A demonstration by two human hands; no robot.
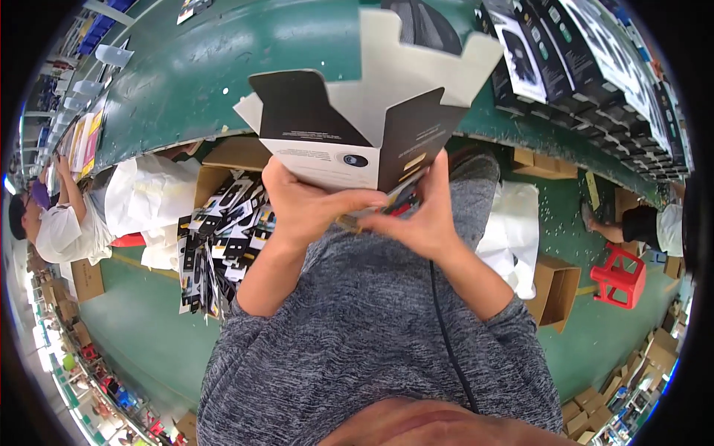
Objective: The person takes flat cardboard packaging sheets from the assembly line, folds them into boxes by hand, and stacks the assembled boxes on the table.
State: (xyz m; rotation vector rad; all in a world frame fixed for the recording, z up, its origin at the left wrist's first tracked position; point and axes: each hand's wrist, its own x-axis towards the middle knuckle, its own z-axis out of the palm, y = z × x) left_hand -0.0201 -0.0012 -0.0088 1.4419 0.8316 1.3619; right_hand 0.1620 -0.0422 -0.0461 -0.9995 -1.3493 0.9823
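Gripping a black-and-white box (320,160) from below, the person's left hand (297,208) is closed on its lower left corner, the right hand (428,219) on its lower right side — thumbs pointing toward each other. The box is held before the grey shirt (372,312), at the green table's (171,89) near edge, flaps spread open. Left of it, a brown carton (238,154) holds a heap of flat printed pieces (230,230).
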